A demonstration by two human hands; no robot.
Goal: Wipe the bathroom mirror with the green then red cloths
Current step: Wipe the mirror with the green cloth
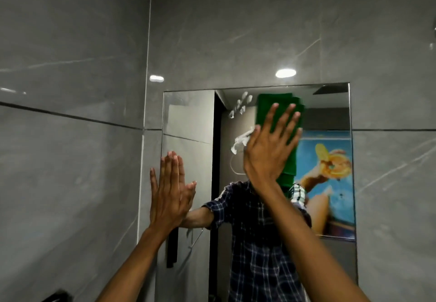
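Observation:
The rectangular mirror (188, 122) hangs on a grey tiled wall, straight ahead. My right hand (269, 150) lies flat with spread fingers, pressing the folded green cloth (266, 103) against the upper middle of the glass. White foam smears (240, 140) sit on the glass just left of the cloth, with smaller dabs (243, 106) above them. My left hand (168, 195) is open and rests flat against the mirror's left edge, holding nothing. The red cloth is not in view.
Grey marble-look tile walls (70, 136) close in on the left and behind the mirror, meeting in a corner (144, 136). The glass reflects a person in a plaid shirt, a dark doorway and a colourful poster. A dark object (56, 295) shows at the bottom left.

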